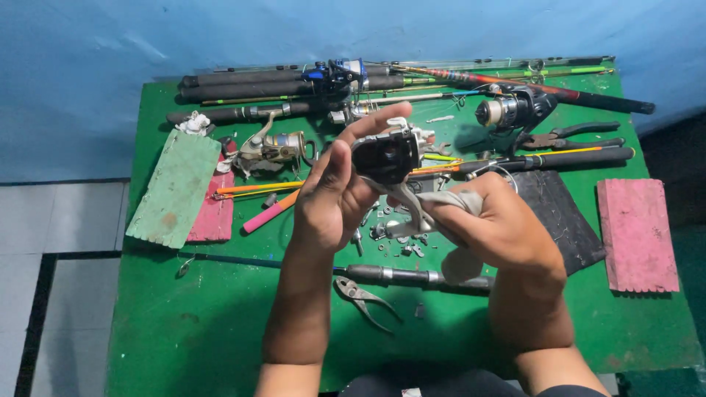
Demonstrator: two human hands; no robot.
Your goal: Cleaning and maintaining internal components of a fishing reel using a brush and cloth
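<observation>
Green worktop (220, 316), seen from above. Landmark: the black reel body (385, 156), held up over the middle of the worktop.

Left hand (331, 195): fingers closed around the reel body from its left side, thumb against the near face, forefinger arched over the top.

Right hand (493, 224): just right of and below the reel body, fingers pinched on a grey rag (448, 202). The rag trails down from the hand and touches the reel body's lower stem.

Directly beneath the reel body: a scatter of small metal parts (397, 237) on the worktop. Nearer the person than those, a dark rod handle (397, 276) lies crosswise, with slip-joint pliers (364, 298) just in front of it.

Left of the reel body: a gold spinning reel (276, 147), a pink handle (268, 213), a pale green board (175, 187) overlapping a red board (213, 213).

Behind the reel body: several fishing rods (257, 82) laid lengthwise along the far edge.

Right of the reel body: another black reel (515, 109), red-handled pliers (573, 136), a black mat (555, 213), and well beyond it a pink board (636, 235).
</observation>
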